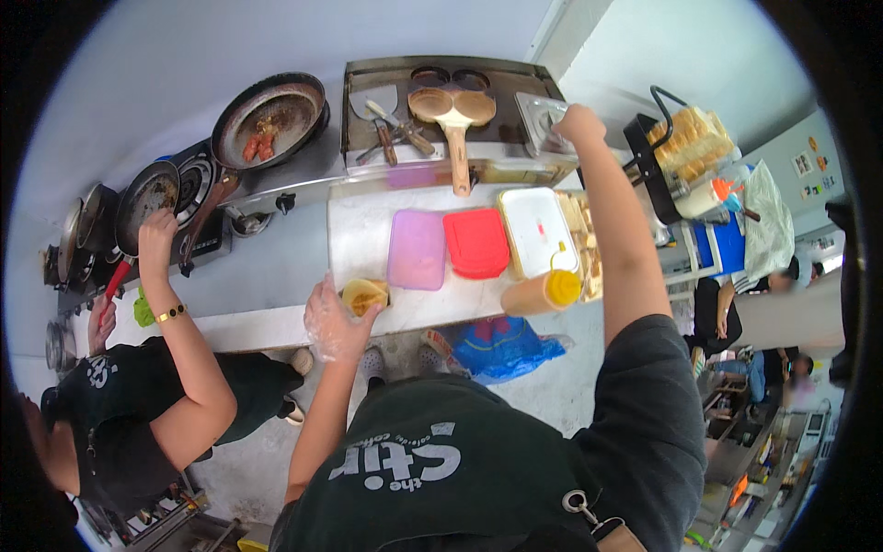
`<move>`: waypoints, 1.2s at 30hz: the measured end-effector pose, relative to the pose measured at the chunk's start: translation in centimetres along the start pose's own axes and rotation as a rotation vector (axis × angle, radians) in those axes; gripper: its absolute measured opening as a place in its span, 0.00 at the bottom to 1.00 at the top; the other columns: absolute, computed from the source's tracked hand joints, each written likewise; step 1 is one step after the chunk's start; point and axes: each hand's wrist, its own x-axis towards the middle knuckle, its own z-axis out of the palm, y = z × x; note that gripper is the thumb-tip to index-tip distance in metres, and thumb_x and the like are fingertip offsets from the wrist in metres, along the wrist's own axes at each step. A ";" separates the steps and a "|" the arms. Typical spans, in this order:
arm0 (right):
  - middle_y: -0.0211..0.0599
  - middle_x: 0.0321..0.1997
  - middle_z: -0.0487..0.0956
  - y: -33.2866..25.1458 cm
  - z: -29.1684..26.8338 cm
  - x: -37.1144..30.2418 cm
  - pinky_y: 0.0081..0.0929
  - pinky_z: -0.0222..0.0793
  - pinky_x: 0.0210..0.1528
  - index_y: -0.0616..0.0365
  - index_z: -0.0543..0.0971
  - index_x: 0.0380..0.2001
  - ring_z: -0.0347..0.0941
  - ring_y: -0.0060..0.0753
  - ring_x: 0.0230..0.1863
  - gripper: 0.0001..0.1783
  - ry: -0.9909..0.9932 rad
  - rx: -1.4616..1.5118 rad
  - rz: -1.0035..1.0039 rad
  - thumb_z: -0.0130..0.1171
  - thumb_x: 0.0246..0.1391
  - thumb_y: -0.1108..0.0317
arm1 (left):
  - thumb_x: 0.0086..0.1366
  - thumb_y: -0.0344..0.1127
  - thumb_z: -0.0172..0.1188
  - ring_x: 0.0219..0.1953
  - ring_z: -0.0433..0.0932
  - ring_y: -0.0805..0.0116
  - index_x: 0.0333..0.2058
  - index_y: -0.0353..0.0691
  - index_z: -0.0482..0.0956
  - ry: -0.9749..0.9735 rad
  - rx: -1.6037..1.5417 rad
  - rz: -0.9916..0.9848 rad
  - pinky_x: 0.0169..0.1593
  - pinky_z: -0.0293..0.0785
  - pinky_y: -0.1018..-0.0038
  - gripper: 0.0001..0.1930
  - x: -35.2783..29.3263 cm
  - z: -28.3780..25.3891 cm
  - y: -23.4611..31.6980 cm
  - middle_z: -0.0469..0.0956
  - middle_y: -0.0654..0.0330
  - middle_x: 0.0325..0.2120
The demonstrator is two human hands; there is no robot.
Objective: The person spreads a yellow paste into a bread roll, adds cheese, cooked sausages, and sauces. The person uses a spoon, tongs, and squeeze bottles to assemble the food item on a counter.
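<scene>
Steadily, support the small cup [362,286] with the left hand [337,322], gloved in clear plastic, thumb and fingers clamped around the wall, at the near edge of the white counter [357,225]. Hold the mouth upward and the rim level, so as not to spill the brownish contents. Squeeze just enough to prevent slipping, without denting the sides. Reach with the bare right hand [580,127] to the right end of the griddle [395,72], at the square metal lid [533,112]. Cannot tell the state of that grip, closed on the lid or only resting against it, with the fingertips hidden. Treat the griddle as hot, and handle the lid clear of the twin-round pan [452,119] nearby. Carry the forearm high past the white-lidded box [536,230] and the squeeze bottle [528,296], to avoid knocking either. Leave the red box [476,243] and purple box [417,248] undisturbed.
</scene>
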 end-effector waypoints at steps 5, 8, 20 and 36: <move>0.39 0.51 0.83 -1.1 1.7 2.8 0.38 0.77 0.51 0.51 0.84 0.46 0.80 0.43 0.53 0.21 -0.075 0.016 0.069 0.63 0.48 0.59 | 0.52 0.53 0.72 0.58 0.66 0.40 0.63 0.36 0.64 0.153 -0.006 -0.057 0.62 0.61 0.50 0.45 -1.3 -0.7 -0.5 0.67 0.39 0.56; 0.39 0.52 0.83 -0.9 1.9 3.7 0.37 0.77 0.51 0.52 0.84 0.46 0.80 0.42 0.52 0.22 -0.094 0.035 0.065 0.65 0.46 0.57 | 0.54 0.52 0.70 0.58 0.66 0.40 0.62 0.36 0.66 0.169 -0.026 -0.095 0.62 0.61 0.50 0.42 -1.9 -0.9 -0.3 0.67 0.39 0.57; 0.48 0.45 0.84 -2.1 -4.5 7.1 0.40 0.78 0.48 0.59 0.85 0.40 0.82 0.48 0.47 0.28 -0.020 0.120 -0.063 0.68 0.34 0.53 | 0.58 0.47 0.68 0.57 0.67 0.42 0.59 0.36 0.70 0.211 -0.121 -0.074 0.61 0.61 0.51 0.34 -0.5 -1.8 0.8 0.69 0.42 0.55; 0.37 0.55 0.81 -21.1 0.5 8.0 0.36 0.76 0.54 0.50 0.83 0.50 0.78 0.40 0.57 0.30 -0.196 0.042 -0.265 0.71 0.42 0.53 | 0.59 0.39 0.67 0.58 0.66 0.45 0.56 0.38 0.72 0.261 -0.179 -0.138 0.61 0.61 0.53 0.27 -1.2 -5.1 1.4 0.70 0.43 0.54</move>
